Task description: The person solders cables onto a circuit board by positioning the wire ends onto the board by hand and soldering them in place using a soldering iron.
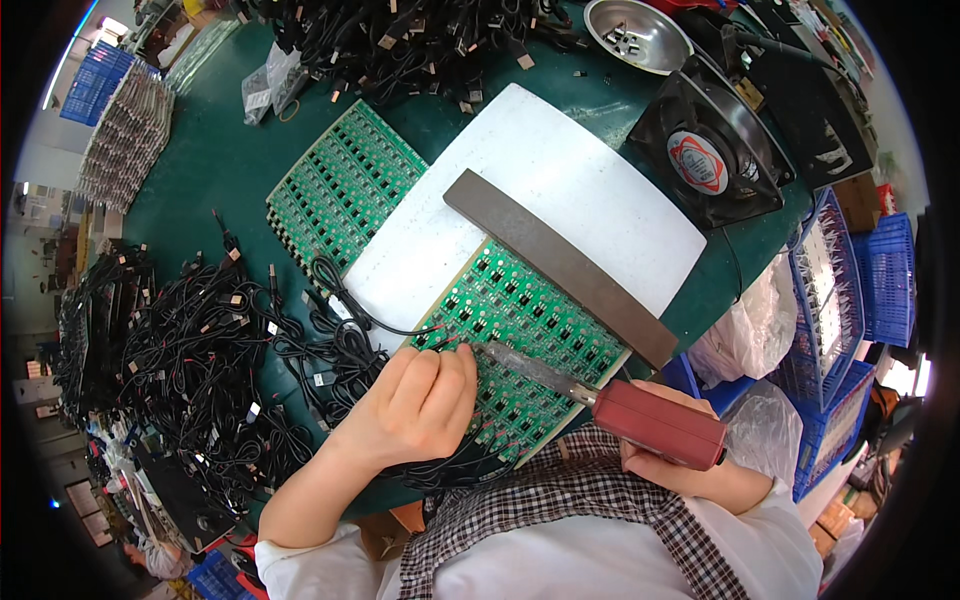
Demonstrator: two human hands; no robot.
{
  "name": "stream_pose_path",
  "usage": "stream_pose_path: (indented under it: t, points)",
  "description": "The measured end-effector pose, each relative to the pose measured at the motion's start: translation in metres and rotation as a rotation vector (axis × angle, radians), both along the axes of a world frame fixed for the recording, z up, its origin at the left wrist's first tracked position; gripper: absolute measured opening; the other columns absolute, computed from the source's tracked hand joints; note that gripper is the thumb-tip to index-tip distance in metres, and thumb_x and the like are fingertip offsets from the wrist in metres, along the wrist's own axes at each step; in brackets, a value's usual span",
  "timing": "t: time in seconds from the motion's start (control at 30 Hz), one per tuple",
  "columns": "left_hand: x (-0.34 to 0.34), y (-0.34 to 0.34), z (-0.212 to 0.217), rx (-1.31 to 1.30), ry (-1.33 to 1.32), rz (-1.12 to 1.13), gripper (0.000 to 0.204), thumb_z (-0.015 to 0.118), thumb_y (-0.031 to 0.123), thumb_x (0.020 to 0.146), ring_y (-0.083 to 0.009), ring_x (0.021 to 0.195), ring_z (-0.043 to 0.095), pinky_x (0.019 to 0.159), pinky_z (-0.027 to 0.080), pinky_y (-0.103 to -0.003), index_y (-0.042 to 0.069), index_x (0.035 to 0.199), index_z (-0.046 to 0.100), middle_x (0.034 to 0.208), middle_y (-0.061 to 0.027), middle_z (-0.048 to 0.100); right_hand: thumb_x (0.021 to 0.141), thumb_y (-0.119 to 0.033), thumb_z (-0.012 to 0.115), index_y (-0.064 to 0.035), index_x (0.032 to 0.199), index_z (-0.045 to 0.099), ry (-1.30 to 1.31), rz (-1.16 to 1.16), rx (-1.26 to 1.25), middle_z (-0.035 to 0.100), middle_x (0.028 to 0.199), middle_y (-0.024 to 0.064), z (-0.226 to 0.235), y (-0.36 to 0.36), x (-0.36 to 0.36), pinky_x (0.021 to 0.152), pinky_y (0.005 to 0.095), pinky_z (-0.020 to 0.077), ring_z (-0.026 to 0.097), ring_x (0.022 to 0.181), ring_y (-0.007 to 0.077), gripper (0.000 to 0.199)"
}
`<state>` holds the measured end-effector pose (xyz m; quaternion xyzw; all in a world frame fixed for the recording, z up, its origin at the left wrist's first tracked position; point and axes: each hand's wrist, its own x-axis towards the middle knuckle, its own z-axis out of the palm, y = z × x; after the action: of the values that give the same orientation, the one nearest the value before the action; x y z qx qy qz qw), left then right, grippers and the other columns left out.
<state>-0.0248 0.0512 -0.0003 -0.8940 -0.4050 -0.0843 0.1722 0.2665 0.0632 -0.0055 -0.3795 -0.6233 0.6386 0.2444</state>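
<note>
My left hand (425,400) is closed in a pinch at the left part of a green circuit board panel (545,310). A black cable end seems to be between its fingertips, mostly hidden by them. My right hand (670,455) grips a soldering iron (660,424) by its dark red handle. The iron's tip points left and meets the board beside my left fingertips. Rows of small black parts cover the panel, and several cables with thin red wires lie along its left and near edges. A brown bar (560,265) rests across the panel's far side.
Under the panel lies a white board (520,140). A stack of green panels (350,185) stands to its left. Black cables (200,350) heap up at the left, others at the back (400,45). A metal bowl (640,35) and black fan (705,155) occupy the far right. Blue baskets (825,300) stand right.
</note>
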Motion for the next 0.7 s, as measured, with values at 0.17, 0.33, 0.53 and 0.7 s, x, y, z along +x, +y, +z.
stream_pose_path:
  t: [0.17, 0.33, 0.53, 0.7]
  points:
    - [0.0013, -0.0012, 0.0013, -0.006, 0.027, 0.014, 0.025, 0.062, 0.005, 0.065, -0.0194, 0.073, 0.052, 0.062, 0.048, -0.03, -0.005, 0.088, 0.064, 0.082, -0.0087, 0.054, 0.068, -0.009, 0.076, 0.007, 0.125, 0.044, 0.055, -0.095, -0.151, 0.068, 0.097, 0.01, -0.0014, -0.0061, 0.0017, 0.059, 0.0215, 0.0509, 0.064, 0.065, 0.0106, 0.068]
    - [0.0015, -0.0017, 0.0021, 0.002, 0.03, 0.017, 0.026, 0.062, 0.005, 0.065, -0.0198, 0.073, 0.053, 0.062, 0.048, -0.03, -0.005, 0.089, 0.064, 0.083, -0.0092, 0.054, 0.067, -0.009, 0.077, 0.0071, 0.126, 0.043, 0.086, -0.108, -0.24, 0.068, 0.097, 0.0093, 0.0011, -0.0047, 0.0028, 0.059, 0.021, 0.0506, 0.063, 0.064, 0.0093, 0.07]
    - [-0.0003, -0.0016, 0.0032, -0.044, -0.025, 0.009, 0.027, 0.061, 0.005, 0.064, -0.0199, 0.073, 0.054, 0.062, 0.048, -0.031, -0.005, 0.09, 0.064, 0.084, -0.0098, 0.055, 0.067, -0.008, 0.077, 0.0053, 0.126, 0.044, 0.057, -0.084, -0.214, 0.067, 0.102, 0.0083, 0.0033, -0.0033, -0.0012, 0.062, 0.0209, 0.0515, 0.064, 0.067, 0.0093, 0.069]
    - [0.0012, -0.0029, 0.0033, -0.027, 0.016, 0.009, 0.027, 0.061, 0.005, 0.064, -0.0197, 0.073, 0.054, 0.062, 0.048, -0.03, -0.005, 0.09, 0.064, 0.083, -0.0096, 0.055, 0.067, -0.008, 0.076, 0.0041, 0.126, 0.045, -0.001, 0.018, -0.05, 0.067, 0.103, 0.0086, -0.0005, 0.0, 0.0012, 0.062, 0.0208, 0.0517, 0.065, 0.068, 0.0093, 0.068]
